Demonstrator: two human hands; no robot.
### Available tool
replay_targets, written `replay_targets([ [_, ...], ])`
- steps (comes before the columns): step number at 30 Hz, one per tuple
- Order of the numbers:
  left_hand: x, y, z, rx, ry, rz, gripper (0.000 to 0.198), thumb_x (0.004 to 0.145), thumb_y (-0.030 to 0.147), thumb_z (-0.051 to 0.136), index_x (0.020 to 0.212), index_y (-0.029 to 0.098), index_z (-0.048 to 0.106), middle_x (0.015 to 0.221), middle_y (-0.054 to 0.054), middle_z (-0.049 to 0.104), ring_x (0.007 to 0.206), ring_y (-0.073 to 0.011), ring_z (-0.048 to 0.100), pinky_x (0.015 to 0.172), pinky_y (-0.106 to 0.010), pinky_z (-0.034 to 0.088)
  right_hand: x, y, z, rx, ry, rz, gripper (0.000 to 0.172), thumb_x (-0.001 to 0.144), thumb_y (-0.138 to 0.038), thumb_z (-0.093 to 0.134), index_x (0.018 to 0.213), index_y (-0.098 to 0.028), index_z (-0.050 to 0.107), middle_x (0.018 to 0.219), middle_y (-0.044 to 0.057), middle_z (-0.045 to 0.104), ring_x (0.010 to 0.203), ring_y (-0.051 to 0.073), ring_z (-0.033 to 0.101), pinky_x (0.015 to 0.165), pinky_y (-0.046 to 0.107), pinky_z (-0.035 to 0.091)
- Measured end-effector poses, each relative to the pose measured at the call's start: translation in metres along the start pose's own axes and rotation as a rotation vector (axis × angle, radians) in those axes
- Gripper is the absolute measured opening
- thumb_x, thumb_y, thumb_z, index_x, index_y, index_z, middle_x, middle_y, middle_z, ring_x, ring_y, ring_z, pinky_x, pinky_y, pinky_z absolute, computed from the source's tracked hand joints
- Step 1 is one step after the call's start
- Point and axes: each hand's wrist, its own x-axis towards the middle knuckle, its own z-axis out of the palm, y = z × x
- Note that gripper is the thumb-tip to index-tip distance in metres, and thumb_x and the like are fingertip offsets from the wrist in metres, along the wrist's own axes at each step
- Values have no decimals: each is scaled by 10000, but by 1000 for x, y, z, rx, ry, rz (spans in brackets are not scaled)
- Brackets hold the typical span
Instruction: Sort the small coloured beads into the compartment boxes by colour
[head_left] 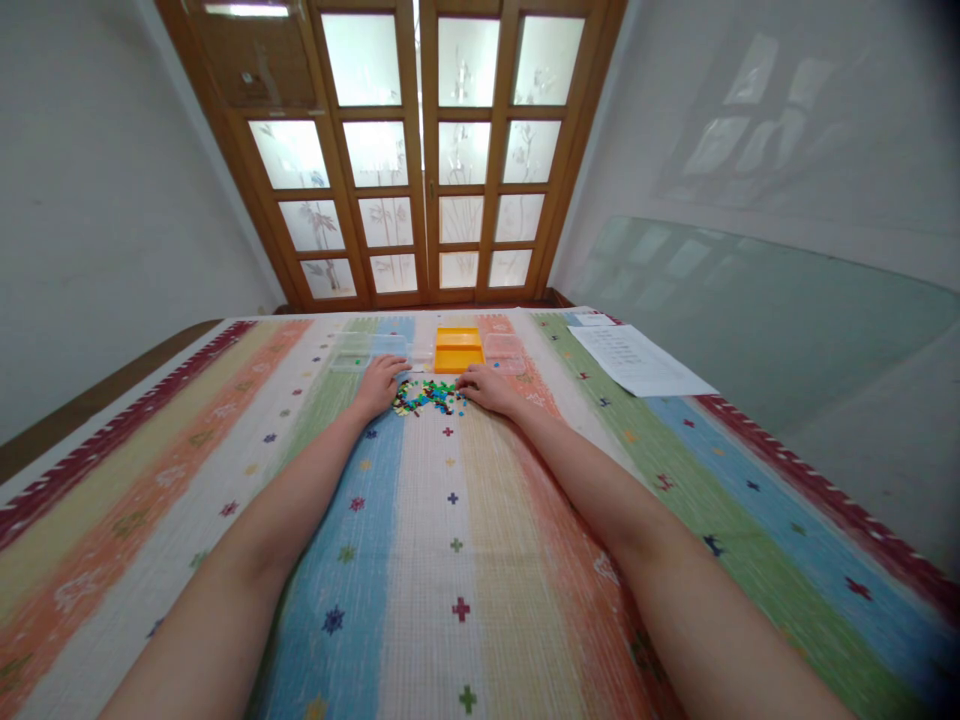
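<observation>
A pile of small green, blue, yellow and dark pieces lies loose on the striped tablecloth, too small for me to tell their exact kind. At the pile's left edge is my left hand, its fingers stretched out and slightly apart in front of a clear plastic tray. My right hand rests at the right edge, fingers bent together over the pieces; whatever its fingertips hold is hidden. Just behind the pile stands a yellow plastic box with a divider across it.
One clear tray lies left of the yellow box, and another clear tray lies right of it with a few small pieces. Printed paper covers the table's far right. Beyond are glazed wooden doors.
</observation>
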Motion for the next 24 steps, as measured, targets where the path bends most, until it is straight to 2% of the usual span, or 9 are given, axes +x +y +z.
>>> replay_targets([
  [5,-1,-2,2,-1,-4,2,556,814,24,496,1237,228,794,1370,-75,713,1355,-255,561,1253,-517,423,0,1,4,123,92,78,70,898,-175,691,912,-189,758,934,55,746,870,204,656,809,313,471],
  [10,-1,-3,3,-6,-14,21,521,831,36,504,1225,216,794,1355,-78,723,1329,-248,582,1243,-497,434,-1,2,1,253,310,208,59,865,-231,621,869,-205,674,847,21,721,780,182,626,735,290,464],
  [14,0,-2,3,-1,-23,20,491,849,50,509,1208,221,796,1334,-68,737,1320,-246,591,1236,-489,442,1,5,-3,316,430,244,47,826,-261,610,839,-218,622,791,0,679,746,181,605,722,296,466],
  [24,-1,-1,2,-2,-65,16,472,855,67,506,1194,214,800,1285,-76,759,1283,-261,607,1213,-471,456,3,8,-1,320,448,270,139,876,-197,577,881,-222,714,906,45,758,872,221,689,896,385,567],
])
